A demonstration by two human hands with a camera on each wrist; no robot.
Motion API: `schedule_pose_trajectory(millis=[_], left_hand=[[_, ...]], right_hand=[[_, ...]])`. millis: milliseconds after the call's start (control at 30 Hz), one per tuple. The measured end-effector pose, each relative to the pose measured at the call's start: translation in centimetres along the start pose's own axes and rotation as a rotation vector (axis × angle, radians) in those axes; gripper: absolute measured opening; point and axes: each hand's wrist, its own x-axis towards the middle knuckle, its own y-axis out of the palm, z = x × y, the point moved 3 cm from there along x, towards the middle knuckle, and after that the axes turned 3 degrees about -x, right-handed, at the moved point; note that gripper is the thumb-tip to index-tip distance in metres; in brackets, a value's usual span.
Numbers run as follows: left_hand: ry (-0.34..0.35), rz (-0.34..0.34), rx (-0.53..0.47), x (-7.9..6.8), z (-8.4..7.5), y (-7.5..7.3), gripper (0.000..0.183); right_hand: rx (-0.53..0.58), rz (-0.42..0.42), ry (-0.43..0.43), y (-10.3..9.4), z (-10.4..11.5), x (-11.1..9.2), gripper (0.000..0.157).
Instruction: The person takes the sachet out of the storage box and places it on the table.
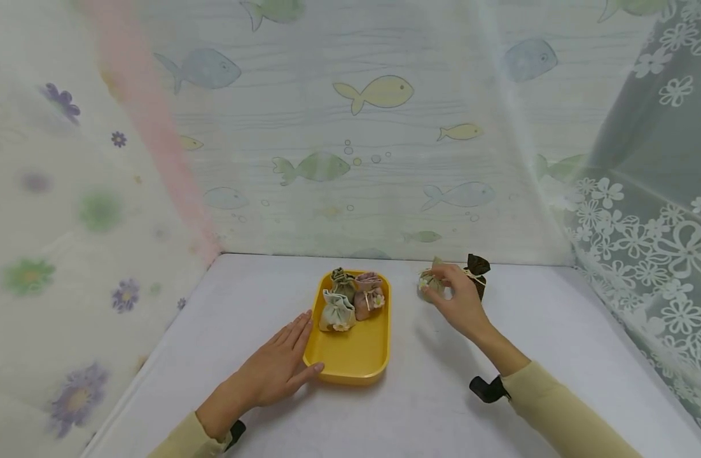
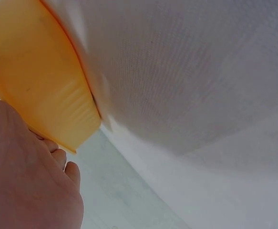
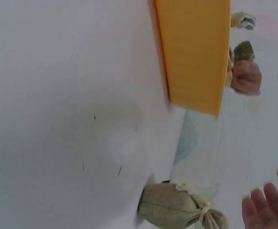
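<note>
My left hand (image 1: 273, 372) rests against the left side of a yellow tray (image 1: 356, 359), its fingers straight along the rim and its thumb on the near edge. Inside the tray, toward the far end, stand a pale green drawstring pouch (image 1: 337, 313), a dark green pouch (image 1: 343, 284) and a mauve pouch (image 1: 368, 296). Right of the tray, my right hand (image 1: 462, 305) hovers by a grey-green pouch (image 1: 429, 285) and partly covers it. In the right wrist view the fingers (image 3: 272, 205) are spread, apart from that tied pouch (image 3: 169, 205).
Just behind the right hand stands a dark brown pouch (image 1: 478, 264) with a tied neck, partly hidden. A white cloth covers the table (image 1: 442, 401). Fish-printed curtain (image 1: 379, 159) hangs at its back edge, with flowered sheets at both sides.
</note>
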Motion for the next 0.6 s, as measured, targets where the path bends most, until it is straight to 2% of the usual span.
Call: schedule_pose_trajectory(millis=[233, 433, 600], left_hand=[[0.007, -0.010, -0.001, 0.0, 0.1, 0.1, 0.093], [0.018, -0.012, 0.007, 0.0, 0.1, 0.0, 0.092], [0.006, 0.008, 0.000, 0.0, 0.0, 0.0, 0.093]], right_hand=[[0.031, 0.102, -0.021, 2.3, 2.0, -0.5, 0.036], [0.071, 0.151, -0.021, 4.2, 2.9, -0.9, 0.039], [0.098, 0.182, -0.061, 5.5, 3.6, -1.0, 0.041]])
